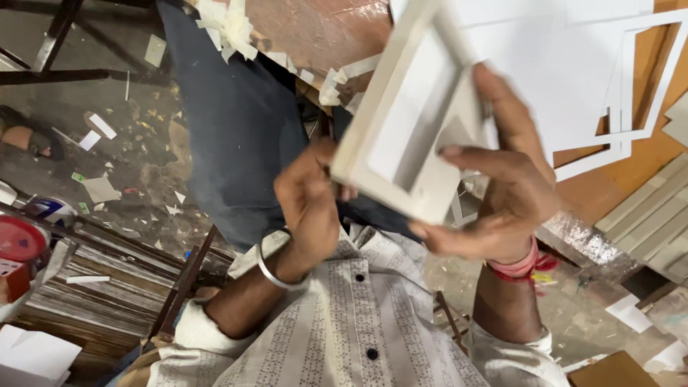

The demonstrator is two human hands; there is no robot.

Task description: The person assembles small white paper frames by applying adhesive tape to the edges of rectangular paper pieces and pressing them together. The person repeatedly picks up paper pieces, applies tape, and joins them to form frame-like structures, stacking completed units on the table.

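A pale white rectangular frame [401,122] with an open middle is held tilted in front of my chest. My left hand [308,204] grips its lower left corner from below; a metal bangle circles that wrist. My right hand [502,179] clasps the frame's right side, thumb across the front and fingers behind. A red thread band sits on the right wrist. The picture is blurred around the frame.
White cut-out sheets [573,79] lie on an orange board [645,143] at upper right. Grey strips [652,215] are stacked at right. Paper scraps litter the floor [107,143]. A red lid [18,240] and stacked boards [100,301] sit at lower left.
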